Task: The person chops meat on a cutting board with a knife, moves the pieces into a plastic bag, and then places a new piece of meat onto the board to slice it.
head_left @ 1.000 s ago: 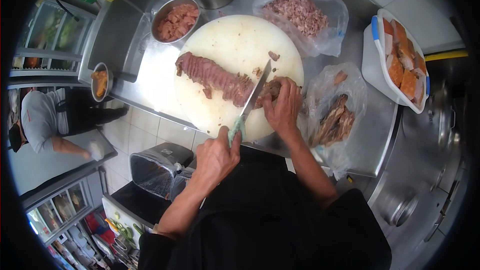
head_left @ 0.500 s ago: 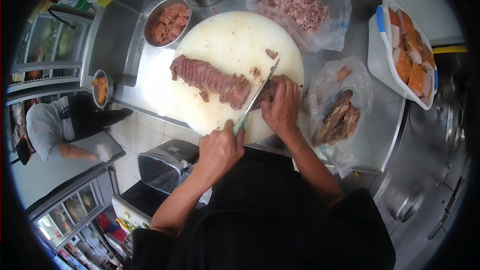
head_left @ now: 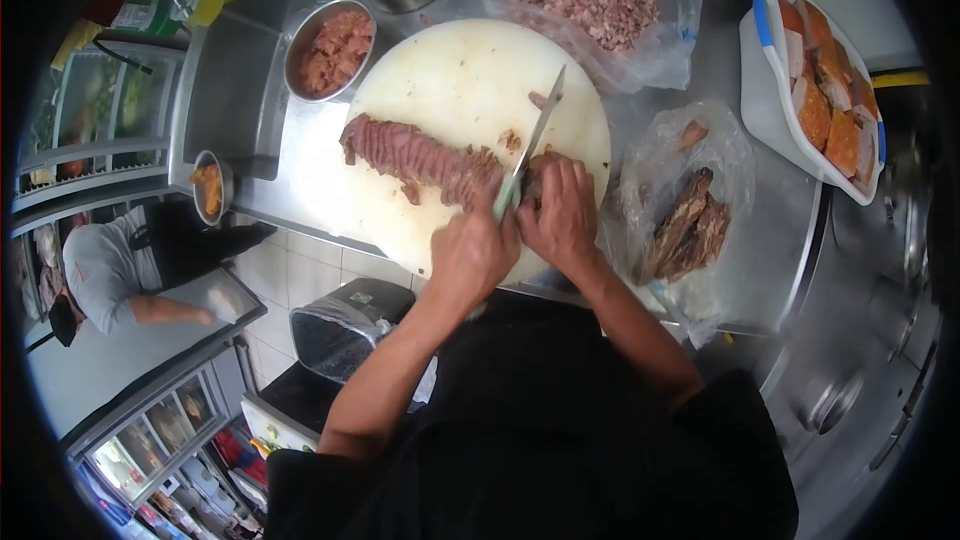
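A row of sliced dark-red meat (head_left: 415, 162) lies across the round white cutting board (head_left: 450, 65). My left hand (head_left: 474, 246) is wrapped round the pale green handle of a knife (head_left: 543, 122), whose blade points up and to the right over the board. Just right of the blade, my right hand (head_left: 562, 215) has its fingers curled down on a dark piece of meat (head_left: 534, 180), which they mostly cover. A small meat scrap (head_left: 537, 99) and some crumbs lie beyond the hands.
Bowls of meat (head_left: 336, 52) stand back left. Bags with minced meat (head_left: 590, 2) and dark meat strips (head_left: 690, 225) lie right of the board, near a white tub (head_left: 765, 105) of browned meat slabs. A co-worker (head_left: 115, 265) is at a counter on the left.
My left hand has moved forward and to the right with the knife, close beside my right hand. The blade now reaches farther across the board. My right hand stays on the meat.
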`<state>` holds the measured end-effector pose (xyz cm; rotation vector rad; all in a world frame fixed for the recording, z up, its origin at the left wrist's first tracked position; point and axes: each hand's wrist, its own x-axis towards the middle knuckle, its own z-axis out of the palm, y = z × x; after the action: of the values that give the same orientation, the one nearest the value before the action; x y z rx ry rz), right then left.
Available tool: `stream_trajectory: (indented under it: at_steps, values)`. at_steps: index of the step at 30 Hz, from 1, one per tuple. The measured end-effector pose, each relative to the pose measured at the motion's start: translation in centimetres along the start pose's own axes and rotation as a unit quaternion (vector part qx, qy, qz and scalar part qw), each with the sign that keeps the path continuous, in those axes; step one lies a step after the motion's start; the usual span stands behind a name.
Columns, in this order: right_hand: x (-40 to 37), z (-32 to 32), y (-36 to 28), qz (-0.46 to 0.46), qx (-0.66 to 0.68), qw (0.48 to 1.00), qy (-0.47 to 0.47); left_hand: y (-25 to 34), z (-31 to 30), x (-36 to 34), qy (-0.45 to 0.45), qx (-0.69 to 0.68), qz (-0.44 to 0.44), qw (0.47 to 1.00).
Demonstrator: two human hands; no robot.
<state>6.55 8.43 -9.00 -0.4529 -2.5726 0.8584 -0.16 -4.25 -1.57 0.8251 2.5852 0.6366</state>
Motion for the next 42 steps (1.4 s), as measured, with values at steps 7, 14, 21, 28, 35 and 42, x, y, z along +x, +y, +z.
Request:
stream_trajectory:
  at_steps: [7,14,21,28,35,42]
  values:
    - [0.2,0.1,0.0,0.007,0.016,1.0,0.019,-1.4,-1.3,5.0,-0.002,-0.109,0.025,0.994]
    - [0.2,0.3,0.0,0.004,0.022,0.998,0.053,-1.8,0.1,3.0,0.058,-0.11,0.065,0.99]
    - [0.1,0.0,-0.2,0.006,0.038,0.999,0.009,0.1,-0.3,7.3,0.003,-0.081,0.01,0.997]
    - [-0.2,0.4,0.0,0.011,0.008,0.998,0.066,-0.8,-4.0,4.8,-0.003,-0.127,-0.024,0.992]
    - [0.2,0.2,0.0,-0.01,0.027,0.999,0.039,-2.4,-5.8,-2.5,0.017,-0.123,-0.083,0.989]
    - [-0.3,0.1,0.3,-0.024,0.085,0.994,0.065,-0.8,-5.2,-5.5,-0.027,-0.074,-0.112,0.991]
